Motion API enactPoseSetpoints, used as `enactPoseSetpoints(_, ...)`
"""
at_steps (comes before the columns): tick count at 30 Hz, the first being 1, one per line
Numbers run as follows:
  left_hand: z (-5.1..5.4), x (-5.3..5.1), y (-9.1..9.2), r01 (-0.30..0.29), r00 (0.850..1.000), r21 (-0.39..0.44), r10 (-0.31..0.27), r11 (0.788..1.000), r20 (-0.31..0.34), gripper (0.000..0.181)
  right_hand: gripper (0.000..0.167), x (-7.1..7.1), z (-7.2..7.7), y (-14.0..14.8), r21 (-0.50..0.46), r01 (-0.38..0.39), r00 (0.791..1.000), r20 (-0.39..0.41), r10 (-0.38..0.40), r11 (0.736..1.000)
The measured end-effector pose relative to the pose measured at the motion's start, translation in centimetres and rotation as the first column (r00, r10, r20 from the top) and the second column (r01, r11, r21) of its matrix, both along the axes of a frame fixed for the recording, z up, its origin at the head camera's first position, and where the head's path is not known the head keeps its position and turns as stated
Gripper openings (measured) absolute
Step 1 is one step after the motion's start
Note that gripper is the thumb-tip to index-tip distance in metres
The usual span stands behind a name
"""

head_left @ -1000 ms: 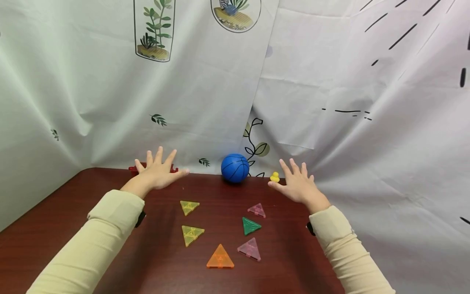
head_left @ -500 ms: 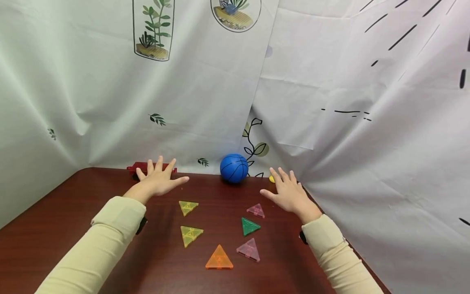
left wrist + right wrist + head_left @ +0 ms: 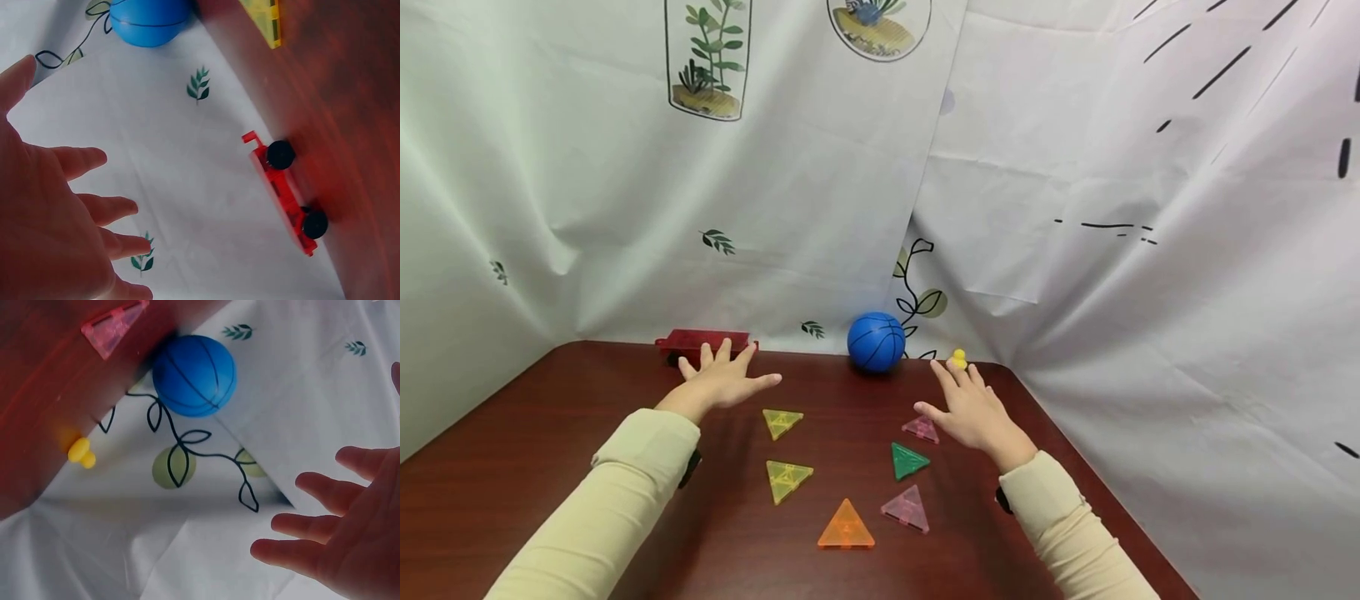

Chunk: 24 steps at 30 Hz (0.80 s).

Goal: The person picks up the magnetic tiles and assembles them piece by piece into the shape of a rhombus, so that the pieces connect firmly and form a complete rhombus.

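Note:
My left hand (image 3: 717,385) hovers with fingers spread, holding nothing, in front of a red toy wagon (image 3: 703,342) at the table's back left. The left wrist view shows that wagon (image 3: 284,194) with black wheels, apart from the fingers. My right hand (image 3: 973,414) is also spread and holds nothing. It partly covers the far pink triangle tile (image 3: 921,428) and a small yellow toy (image 3: 958,359) in the head view. A green triangle tile (image 3: 908,461) and a nearer pink tile (image 3: 907,509) lie beside it. Two yellow triangle tiles (image 3: 782,422) lie right of the left hand.
An orange triangle tile (image 3: 846,527) lies at the front middle of the dark red table (image 3: 497,450). A blue ball with black lines (image 3: 876,342) sits at the back edge. White printed cloth (image 3: 805,208) hangs behind and along the right side.
My right hand has moved left and downward. My left hand has lowered a little, and more of the red wagon shows above it. The tiles stay where they were.

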<state>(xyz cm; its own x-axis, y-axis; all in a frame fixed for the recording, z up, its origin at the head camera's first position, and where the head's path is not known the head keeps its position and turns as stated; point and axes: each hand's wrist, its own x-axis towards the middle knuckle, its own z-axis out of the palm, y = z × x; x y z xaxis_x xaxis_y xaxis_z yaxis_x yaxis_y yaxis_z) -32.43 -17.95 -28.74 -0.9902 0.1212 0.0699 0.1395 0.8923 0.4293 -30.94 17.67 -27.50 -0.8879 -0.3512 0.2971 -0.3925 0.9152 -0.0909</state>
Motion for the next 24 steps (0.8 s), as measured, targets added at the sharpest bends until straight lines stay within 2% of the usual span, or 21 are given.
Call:
enactPoseSetpoints(6, -1.1, -0.4, 0.3, -0.002, 0.999, 0.004, 0.002, 1.0, 0.047, 0.092, 0.072, -0.1, -1.4, -0.9, -0.014, -0.01, 1.0, 0.026, 0.011, 1.0)
enactPoseSetpoints(13, -2.2, -1.0, 0.5, 0.002, 0.997, -0.012, -0.001, 1.0, 0.071, 0.088, 0.068, 0.0, -3.2, -2.0, 0.017, -0.049, 0.999, 0.01, 0.048, 0.999)
enactPoseSetpoints(20, -3.4, -1.7, 1.1, -0.009, 0.997, -0.081, 0.015, 0.997, 0.075, 0.072, 0.067, 0.2, -4.7, -2.8, 0.074, -0.085, 0.996, 0.015, 0.084, 0.994)
enactPoseSetpoints(24, -4.0, -1.9, 1.4, 0.002, 0.996, -0.082, 0.005, 0.997, 0.089, 0.066, 0.066, 0.4, -5.4, -3.3, 0.089, -0.101, 0.994, 0.039, 0.098, 0.991)
